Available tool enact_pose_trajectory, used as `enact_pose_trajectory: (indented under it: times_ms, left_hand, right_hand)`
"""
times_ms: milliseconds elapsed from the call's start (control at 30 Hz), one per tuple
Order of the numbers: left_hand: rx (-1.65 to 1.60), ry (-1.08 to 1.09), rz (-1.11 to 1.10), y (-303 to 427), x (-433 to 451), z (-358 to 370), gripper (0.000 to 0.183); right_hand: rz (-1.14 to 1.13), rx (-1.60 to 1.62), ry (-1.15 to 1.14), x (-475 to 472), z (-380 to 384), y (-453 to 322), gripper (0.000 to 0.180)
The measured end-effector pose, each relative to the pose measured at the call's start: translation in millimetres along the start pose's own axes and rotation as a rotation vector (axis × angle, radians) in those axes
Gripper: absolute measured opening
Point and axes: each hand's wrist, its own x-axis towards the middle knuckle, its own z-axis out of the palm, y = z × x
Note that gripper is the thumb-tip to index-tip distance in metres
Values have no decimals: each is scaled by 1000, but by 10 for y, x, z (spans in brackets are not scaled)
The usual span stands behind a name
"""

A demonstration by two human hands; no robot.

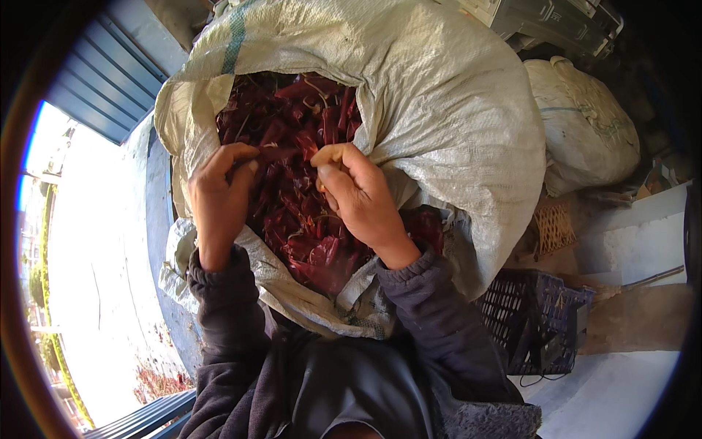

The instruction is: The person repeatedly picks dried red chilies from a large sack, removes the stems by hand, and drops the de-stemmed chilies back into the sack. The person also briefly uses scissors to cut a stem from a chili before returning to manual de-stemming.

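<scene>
A large white woven plastic sack (449, 104) stands before me with its mouth rolled open. Dark red dried chillies (296, 203) with thin pale stems fill the opening. My left hand (219, 192) is over the left side of the mouth, thumb and forefinger pinched on a dark red chilli (278, 154). Opposite it, my right hand (359, 200) is curled, its thumb and forefinger closed at a brighter red piece of chilli (308, 147). The right fingers partly hide what they hold. Both hands are just above the heap, a short gap between their fingertips.
Another stuffed white sack (584, 120) sits at the right. Below it are a dark slatted plastic crate (540, 321) and a woven piece (554, 229). Grey plastic bins (548, 24) stand at the back right. A blue corrugated metal panel (104, 77) is at the upper left.
</scene>
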Motion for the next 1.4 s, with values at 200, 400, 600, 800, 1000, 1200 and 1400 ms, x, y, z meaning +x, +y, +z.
enact_pose_trajectory:
  times_ms: [200, 400, 600, 800, 1000, 1200, 1400]
  left_hand:
    - [-17, 3, 405, 31, -237, -40, 18]
    - [-613, 171, -206, 37, -438, 135, 28]
    - [-1167, -140, -551, -57, -522, 175, 28]
    - [-981, -160, -532, -69, -563, 161, 15]
    - [-988, -141, -504, -130, -599, 236, 13]
    - [-840, -150, -552, -126, -582, 210, 13]
    - [-681, -269, -437, -195, -642, 271, 15]
  right_hand:
    - [-19, -446, -80, -48, 86, -43, 26]
    - [-87, -433, -28, -167, 159, 68, 25]
    - [-143, -414, -18, -183, 235, 172, 17]
    - [-357, -713, 28, -154, 221, 223, 16]
    - [-366, -975, 18, -185, 223, 253, 17]
    - [-406, -894, 4, -167, 187, 191, 18]
    - [-494, -933, -62, -112, 149, 200, 17]
